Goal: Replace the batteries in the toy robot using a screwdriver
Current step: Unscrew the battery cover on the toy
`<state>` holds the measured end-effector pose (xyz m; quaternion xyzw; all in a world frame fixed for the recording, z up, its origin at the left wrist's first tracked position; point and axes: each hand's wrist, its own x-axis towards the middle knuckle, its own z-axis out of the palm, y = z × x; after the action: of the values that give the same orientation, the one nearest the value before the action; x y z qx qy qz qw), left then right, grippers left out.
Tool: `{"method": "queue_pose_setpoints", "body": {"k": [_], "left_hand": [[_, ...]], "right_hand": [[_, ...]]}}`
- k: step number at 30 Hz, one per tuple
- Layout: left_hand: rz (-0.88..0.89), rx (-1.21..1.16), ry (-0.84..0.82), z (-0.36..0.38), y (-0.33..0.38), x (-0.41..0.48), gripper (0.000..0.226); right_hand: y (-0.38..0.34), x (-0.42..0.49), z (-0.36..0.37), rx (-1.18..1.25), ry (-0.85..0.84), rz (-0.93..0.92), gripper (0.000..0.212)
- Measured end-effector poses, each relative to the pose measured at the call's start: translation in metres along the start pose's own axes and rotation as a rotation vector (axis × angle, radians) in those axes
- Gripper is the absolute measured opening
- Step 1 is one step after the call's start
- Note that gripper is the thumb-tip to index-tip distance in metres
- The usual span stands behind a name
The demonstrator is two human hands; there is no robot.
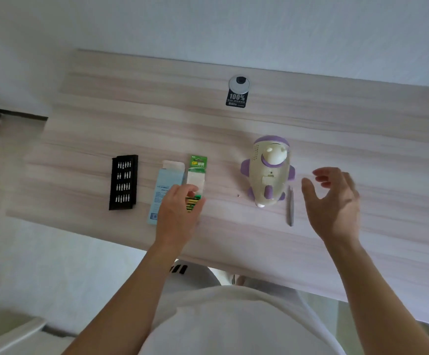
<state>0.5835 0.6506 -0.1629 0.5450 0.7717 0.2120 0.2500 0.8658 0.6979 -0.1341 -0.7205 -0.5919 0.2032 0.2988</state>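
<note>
The toy robot (267,172) lies flat on the desk (131,111) with its underside up, and the work looks to be somewhere in the middle. A tiny speck that seems to be a screw (238,195) lies loose on the wood just left of the toy's near end, and the slim screwdriver (290,208) rests just right of the toy, touched by neither hand. From that I judge the unscrewing is probably done. A pale rectangular patch (268,179) shows in the middle of the toy's body; whether that is the lid in place or the open compartment is too small to tell. Well to the left of the toy, the left hand (178,213) has its fingers curled around green-and-yellow batteries (190,203) at the near end of the green battery pack (197,170), so fetching fresh cells appears to be the step in hand. The right hand (333,201) hovers to the right of the toy, fingers spread and loosely bent, grasping nothing. Further left of the toy lie a blue box (163,183) and a black tray of bits (123,182). What likely remains: seating the cells, closing the lid and driving the screw back.
</note>
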Motion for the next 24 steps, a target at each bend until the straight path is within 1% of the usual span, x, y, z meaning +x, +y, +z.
{"method": "queue_pose_setpoints", "body": {"k": [4, 7, 9, 11, 13, 15, 18, 24], "left_hand": [[-0.018, -0.008, 0.051, -0.029, -0.021, -0.010, 0.026], [-0.050, -0.028, 0.056, -0.043, -0.036, -0.012, 0.024], [-0.069, -0.039, 0.031, -0.051, -0.047, -0.012, 0.022], [-0.080, -0.044, -0.007, -0.054, -0.057, -0.013, 0.021], [-0.053, -0.047, -0.051, -0.057, -0.061, -0.011, 0.021], [-0.025, -0.043, -0.083, -0.058, -0.062, -0.002, 0.021], [0.005, -0.029, -0.126, -0.054, -0.063, 0.012, 0.021], [0.019, 0.010, -0.205, -0.041, -0.073, 0.024, 0.020]], "right_hand": [[-0.051, 0.005, -0.021, 0.008, 0.077, -0.204, 0.030], [-0.083, -0.003, -0.021, -0.014, 0.094, -0.282, 0.023], [-0.092, -0.011, -0.012, -0.020, 0.089, -0.267, 0.020], [-0.089, -0.018, -0.002, -0.018, 0.075, -0.192, 0.018], [-0.083, -0.023, 0.009, -0.038, 0.069, -0.117, 0.017], [-0.079, -0.027, 0.021, -0.058, 0.022, -0.080, 0.019], [-0.076, -0.030, 0.034, -0.088, -0.020, -0.075, 0.019], [-0.077, -0.031, 0.037, -0.196, 0.047, -0.051, 0.012]]}}
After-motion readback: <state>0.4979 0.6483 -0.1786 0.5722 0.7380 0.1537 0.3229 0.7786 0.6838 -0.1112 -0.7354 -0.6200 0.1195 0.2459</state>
